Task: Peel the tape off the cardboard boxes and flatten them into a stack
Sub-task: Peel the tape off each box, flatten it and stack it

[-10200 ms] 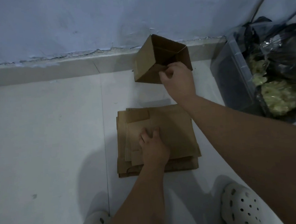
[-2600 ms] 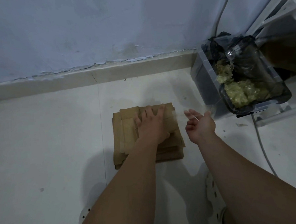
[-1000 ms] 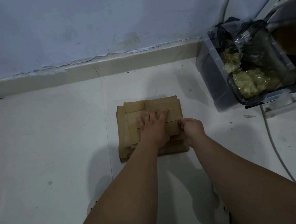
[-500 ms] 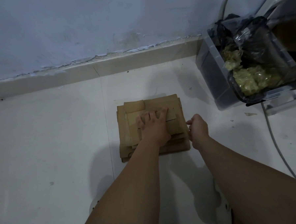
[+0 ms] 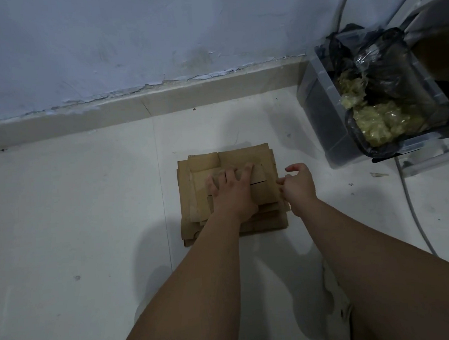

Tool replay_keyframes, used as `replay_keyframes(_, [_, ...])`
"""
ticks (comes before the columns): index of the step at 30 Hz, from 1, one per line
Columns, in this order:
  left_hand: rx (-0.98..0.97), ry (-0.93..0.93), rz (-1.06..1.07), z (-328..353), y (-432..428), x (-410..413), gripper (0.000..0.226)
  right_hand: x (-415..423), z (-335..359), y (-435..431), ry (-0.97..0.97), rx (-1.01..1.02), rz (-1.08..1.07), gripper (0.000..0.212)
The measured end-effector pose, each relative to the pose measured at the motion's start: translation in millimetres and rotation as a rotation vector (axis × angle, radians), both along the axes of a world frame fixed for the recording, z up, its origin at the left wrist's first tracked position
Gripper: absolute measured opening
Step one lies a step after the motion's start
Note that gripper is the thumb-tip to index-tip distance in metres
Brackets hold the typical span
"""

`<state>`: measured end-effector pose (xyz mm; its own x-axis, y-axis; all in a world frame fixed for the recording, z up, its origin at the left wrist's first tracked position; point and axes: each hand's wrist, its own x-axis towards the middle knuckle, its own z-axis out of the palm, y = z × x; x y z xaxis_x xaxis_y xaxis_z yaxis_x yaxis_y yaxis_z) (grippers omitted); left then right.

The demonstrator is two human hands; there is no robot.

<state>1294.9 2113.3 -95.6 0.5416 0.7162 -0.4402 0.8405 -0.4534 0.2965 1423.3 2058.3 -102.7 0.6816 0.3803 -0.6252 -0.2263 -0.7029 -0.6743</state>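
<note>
A stack point(image 5: 243, 159) of flattened cardboard is seen lying on the floor point(image 5: 90, 203), near the wall point(image 5: 159, 38) and well apart from a bin point(image 5: 317, 118) on the right. The left hand point(image 5: 232, 195) is laid flat on top of the stack, its fingers point(image 5: 248, 168) straight and spread; the sheets are judged to be pinned this way so that they cannot slide or spring up while the edge is worked.

The right hand point(image 5: 301, 188) is placed at the stack's right edge, touching or just beside the top sheet. Its fingers are curled, with one lifted clear and the thumb drawn in toward the others as if for a pinch; whether any tape is caught between them cannot be told, since no strip can be made out.

The bin is lined with a black bag point(image 5: 394, 64), and a pale crumpled wad point(image 5: 382, 121) is held in it; peeled tape is probably dropped there, within the right arm's reach.

No unflattened box is in view, so the task is judged to be well along. A steady pull away from the pinned side would be called for next; a torn cardboard face or a shifted stack is the likely risk.
</note>
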Motion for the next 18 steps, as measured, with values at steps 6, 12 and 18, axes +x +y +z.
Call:
replay_keyframes(6, [0.003, 0.008, -0.001, 3.7, -4.0, 1.9, 0.095, -2.0, 4.4, 7.8, -0.102, -0.116, 0.057, 0.042])
replay_keyframes(12, [-0.006, 0.022, 0.002, 2.4, -5.6, 1.1, 0.095, 0.2, 10.6, 14.8, 0.010, -0.112, -0.040, 0.028])
replay_keyframes(18, [-0.004, 0.022, 0.011, 2.5, -5.1, 2.4, 0.096, 2.1, 14.9, 22.1, 0.214, 0.197, -0.085, 0.034])
